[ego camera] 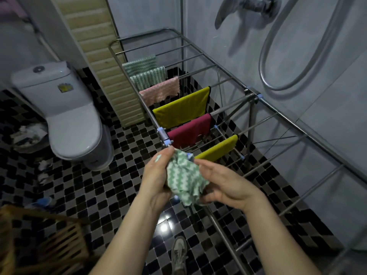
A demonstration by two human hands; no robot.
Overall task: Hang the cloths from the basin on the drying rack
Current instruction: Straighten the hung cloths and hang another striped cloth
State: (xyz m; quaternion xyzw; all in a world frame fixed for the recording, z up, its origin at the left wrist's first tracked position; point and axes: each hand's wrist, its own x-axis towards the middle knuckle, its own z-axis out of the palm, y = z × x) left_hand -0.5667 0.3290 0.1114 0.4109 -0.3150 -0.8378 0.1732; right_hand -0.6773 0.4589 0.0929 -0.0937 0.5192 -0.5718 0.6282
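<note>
Head view: left hand (156, 175) and right hand (222, 185) grip crumpled green cloth (184, 179) beside drying rack (258, 100).

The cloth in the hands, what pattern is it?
Green and white wavy stripes on the crumpled cloth, seen in the head view.

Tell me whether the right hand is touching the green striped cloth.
Touching. The head view shows the right hand with its fingers pressed into the crumpled green striped cloth, no gap between them.
</note>
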